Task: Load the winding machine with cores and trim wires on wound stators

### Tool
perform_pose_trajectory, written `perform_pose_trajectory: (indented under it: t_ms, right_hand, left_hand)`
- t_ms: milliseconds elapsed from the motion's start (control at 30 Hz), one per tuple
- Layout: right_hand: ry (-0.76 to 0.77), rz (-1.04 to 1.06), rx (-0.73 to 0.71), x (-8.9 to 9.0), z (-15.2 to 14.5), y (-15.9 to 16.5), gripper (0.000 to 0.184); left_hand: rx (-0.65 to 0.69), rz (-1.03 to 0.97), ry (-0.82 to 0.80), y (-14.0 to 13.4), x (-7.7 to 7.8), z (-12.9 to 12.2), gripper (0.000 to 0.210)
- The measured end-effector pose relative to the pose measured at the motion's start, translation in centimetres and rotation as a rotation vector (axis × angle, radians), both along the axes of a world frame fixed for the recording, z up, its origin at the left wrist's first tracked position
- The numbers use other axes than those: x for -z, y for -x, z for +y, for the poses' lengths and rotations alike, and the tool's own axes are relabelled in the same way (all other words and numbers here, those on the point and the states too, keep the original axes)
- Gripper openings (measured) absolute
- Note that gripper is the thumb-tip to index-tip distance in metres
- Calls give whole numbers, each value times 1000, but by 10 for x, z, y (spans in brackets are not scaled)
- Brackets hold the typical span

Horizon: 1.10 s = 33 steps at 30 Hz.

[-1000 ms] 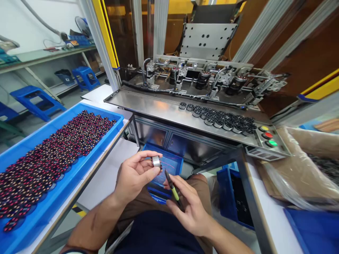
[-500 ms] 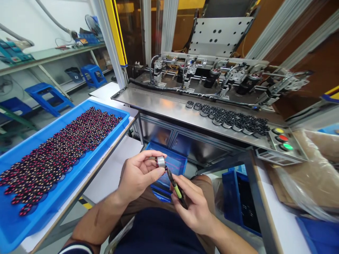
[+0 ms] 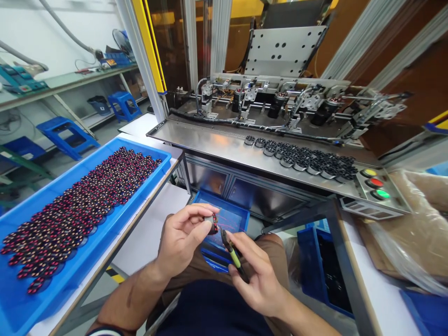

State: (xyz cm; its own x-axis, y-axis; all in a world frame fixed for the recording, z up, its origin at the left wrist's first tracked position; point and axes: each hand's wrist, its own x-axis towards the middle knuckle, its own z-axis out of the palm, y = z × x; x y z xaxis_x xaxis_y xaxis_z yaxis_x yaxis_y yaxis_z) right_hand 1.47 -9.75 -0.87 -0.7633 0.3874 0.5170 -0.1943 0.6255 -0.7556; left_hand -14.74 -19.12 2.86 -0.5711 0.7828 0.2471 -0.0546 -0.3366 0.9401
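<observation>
Between the thumb and fingers of my left hand (image 3: 184, 235) is a small round motor stator (image 3: 211, 224), dark with red and copper-coloured windings on its face. That face is turned toward my right hand (image 3: 254, 270). My right hand is closed around wire cutters (image 3: 234, 255) with green and black handles. The jaws of the cutters point up at the stator, close to its edge; whether they touch it I cannot tell. Both hands are above my lap. Under them is a blue bin (image 3: 245, 219) with thin reddish wire bits inside.
To the left a blue tray (image 3: 159, 175) holds many wound stators. Ahead, a machine's metal ledge (image 3: 199, 140) carries rows of black unwound cores (image 3: 308, 161), with yellow, red and green buttons (image 3: 380, 194) at its right end. A plastic-lined carton (image 3: 395, 233) is at the right.
My left hand has turned the stator, so its wound face shows instead of its metallic side. The cutters' jaws have dropped slightly and sit a little apart from where they were.
</observation>
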Motion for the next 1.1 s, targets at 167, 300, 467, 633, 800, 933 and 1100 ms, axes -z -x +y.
perform_pose_trajectory:
  t_ms: [167, 300, 467, 633, 800, 933, 1100]
  right_hand:
    - [-7, -14, -12, -3, 2, 3, 68]
    - [-18, -8, -4, -2, 3, 4, 68]
    - [-29, -32, 30, 6, 4, 2, 67]
    - [8, -43, 47, 6, 3, 3, 65]
    - [20, -6, 16, -3, 2, 7, 70]
    - [33, 9, 6, -4, 2, 10, 70]
    - [7, -16, 76, 2, 1, 9, 67]
  left_hand:
    - [15, 67, -17, 2, -1, -2, 14]
    - [20, 98, -20, 1, 0, -3, 16]
    - [30, 123, -37, 2, 4, -3, 19]
    - [45, 130, -44, 4, 5, -3, 22]
    - [53, 151, -35, 2, 4, -5, 22]
    - [55, 164, -35, 2, 4, -5, 22]
    - [63, 172, -28, 3, 6, -4, 23]
